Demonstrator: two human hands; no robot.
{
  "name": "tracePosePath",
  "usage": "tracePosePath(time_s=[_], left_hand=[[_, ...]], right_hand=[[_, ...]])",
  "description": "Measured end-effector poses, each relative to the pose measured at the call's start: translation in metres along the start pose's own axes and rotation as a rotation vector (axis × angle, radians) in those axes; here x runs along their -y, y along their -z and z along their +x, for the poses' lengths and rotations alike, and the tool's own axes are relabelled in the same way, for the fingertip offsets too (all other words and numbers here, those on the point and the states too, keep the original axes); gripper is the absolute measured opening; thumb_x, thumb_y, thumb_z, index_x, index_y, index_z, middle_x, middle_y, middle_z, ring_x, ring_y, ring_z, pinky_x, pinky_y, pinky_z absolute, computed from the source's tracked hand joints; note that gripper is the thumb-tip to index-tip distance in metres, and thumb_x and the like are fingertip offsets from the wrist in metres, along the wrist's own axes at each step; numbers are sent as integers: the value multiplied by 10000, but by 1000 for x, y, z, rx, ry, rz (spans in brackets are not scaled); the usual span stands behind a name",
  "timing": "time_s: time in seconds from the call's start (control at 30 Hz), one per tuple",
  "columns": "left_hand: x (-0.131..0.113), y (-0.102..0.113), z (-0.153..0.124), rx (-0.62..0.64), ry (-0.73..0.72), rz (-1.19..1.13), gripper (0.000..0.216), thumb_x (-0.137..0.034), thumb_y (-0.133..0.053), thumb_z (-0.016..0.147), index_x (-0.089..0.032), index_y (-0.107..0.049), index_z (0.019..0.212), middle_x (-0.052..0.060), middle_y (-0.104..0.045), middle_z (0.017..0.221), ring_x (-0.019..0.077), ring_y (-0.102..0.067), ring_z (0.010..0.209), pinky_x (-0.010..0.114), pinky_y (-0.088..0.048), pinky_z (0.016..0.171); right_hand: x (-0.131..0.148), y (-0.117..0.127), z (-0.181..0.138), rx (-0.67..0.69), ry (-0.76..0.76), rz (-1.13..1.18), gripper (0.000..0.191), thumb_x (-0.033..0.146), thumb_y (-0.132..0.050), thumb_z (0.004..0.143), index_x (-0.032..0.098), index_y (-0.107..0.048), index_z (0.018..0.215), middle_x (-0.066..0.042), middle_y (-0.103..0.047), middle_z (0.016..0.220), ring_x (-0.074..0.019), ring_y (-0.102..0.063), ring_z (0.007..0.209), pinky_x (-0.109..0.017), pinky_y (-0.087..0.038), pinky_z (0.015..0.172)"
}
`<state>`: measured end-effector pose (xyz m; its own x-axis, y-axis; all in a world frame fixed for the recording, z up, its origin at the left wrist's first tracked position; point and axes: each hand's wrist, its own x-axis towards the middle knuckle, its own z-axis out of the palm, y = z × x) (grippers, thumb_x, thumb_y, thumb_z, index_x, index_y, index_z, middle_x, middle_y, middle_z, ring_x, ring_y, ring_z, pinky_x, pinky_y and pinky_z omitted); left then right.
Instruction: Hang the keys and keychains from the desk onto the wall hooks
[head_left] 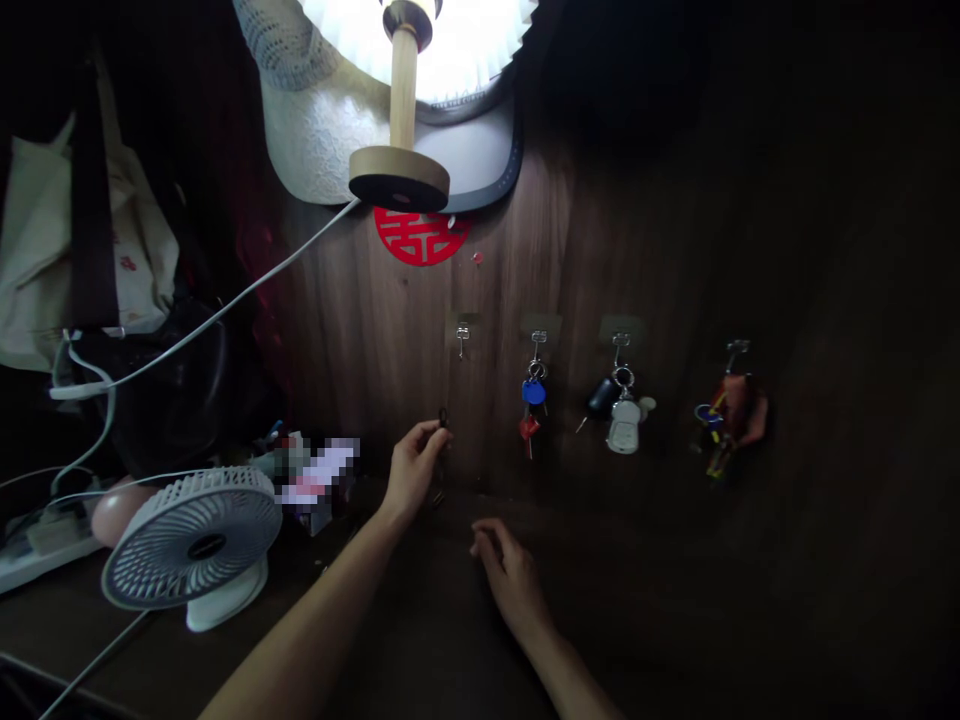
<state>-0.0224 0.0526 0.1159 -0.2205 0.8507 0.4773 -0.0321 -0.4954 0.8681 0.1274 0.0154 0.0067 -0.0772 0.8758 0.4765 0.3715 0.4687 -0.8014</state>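
Note:
My left hand (414, 465) is pinched shut on a dark key ring (442, 414), its loop sticking up above the fingertips. Small metallic pieces dangle below, too dim to make out well. Up and slightly right of that hand is a bare metal hook (463, 340) on the wood panel. My right hand (511, 575) hovers lower and to the right, loosely curled with the fingers a little apart and nothing visible in them. On the hooks further right hang keys with a blue tag (534, 392), a car key (601, 398) with a pale fob (624, 428), and a brown pouch (742, 412) with keys.
A lit lamp (403, 90) is at the top, before pale caps (315, 140) and a red paper-cut (421, 240). To the left stand a white fan (193, 545), a power strip (45, 560) and hanging bags (45, 240). A white cable (247, 290) crosses there.

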Motion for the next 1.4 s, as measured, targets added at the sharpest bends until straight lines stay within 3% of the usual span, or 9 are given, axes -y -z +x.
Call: tracePosePath(time_s=[0.33,0.63,1.03,1.4], left_hand=[[-24,-31,64,49,-114,-112,305,-378,-658,686,-143,-658,879,-1,-657,714,87,-553,600,213,-428,601],[-11,-36,91,1,-45,-65,331,-405,-680,638,-132,-685,825,14,-672,661,98,-552,560,221,-422,577],[14,-38,89,3,99,-41,295,-420,-670,657,-129,-685,705,54,-697,679,121,-608,580,213,-428,546],[55,-12,45,4,205,-32,311,-423,-685,656,-140,-675,784,62,-712,743,144,-652,655,249,-487,648]], right_hand=[[-10,-3,2,-2,-25,-39,236,344,-421,850,210,-615,850,3,-625,669,-140,-589,599,-214,-431,565],[-12,-5,3,3,-49,-56,216,307,-416,835,214,-610,844,2,-627,670,-143,-583,594,-225,-432,590],[-13,-4,3,31,-52,-63,212,286,-404,821,210,-601,833,6,-613,666,-144,-580,619,-227,-421,601],[-9,-1,3,51,-32,-69,209,282,-405,825,205,-597,854,-5,-630,672,-156,-597,647,-241,-424,635]])
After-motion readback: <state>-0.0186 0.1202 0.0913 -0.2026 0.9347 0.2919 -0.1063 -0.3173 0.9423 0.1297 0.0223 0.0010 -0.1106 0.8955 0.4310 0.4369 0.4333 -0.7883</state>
